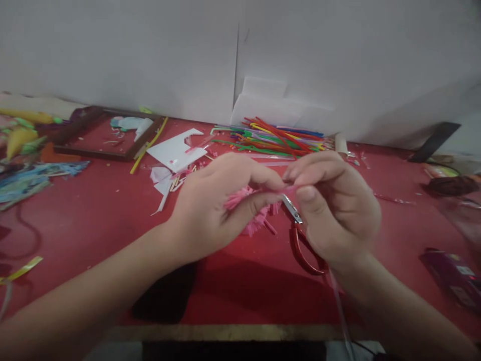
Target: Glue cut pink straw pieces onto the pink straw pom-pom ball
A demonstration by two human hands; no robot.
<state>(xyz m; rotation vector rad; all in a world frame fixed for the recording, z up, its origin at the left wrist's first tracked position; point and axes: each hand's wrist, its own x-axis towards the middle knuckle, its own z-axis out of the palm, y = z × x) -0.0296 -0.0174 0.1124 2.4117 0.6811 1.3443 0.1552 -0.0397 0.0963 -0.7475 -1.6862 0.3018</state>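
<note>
My left hand [218, 200] is closed around a bunch of pink cut strips [251, 213] that fan out under its fingers. My right hand [334, 210] pinches the end of a thin pink strip [287, 189] where the two hands meet. Red-handled scissors [300, 240] lie on the red table [93, 215] just below my right hand, blades pointing toward the pink bunch. A thin clear strip [340, 306] hangs down from under my right wrist.
A pile of coloured straws [274, 136] lies behind my hands by white foam sheets [270, 105]. A dark wooden frame [107, 133], white paper cutouts [178, 150] and scraps lie at back left. A purple box [453, 276] is at right, and a black object [165, 296] lies near the front edge.
</note>
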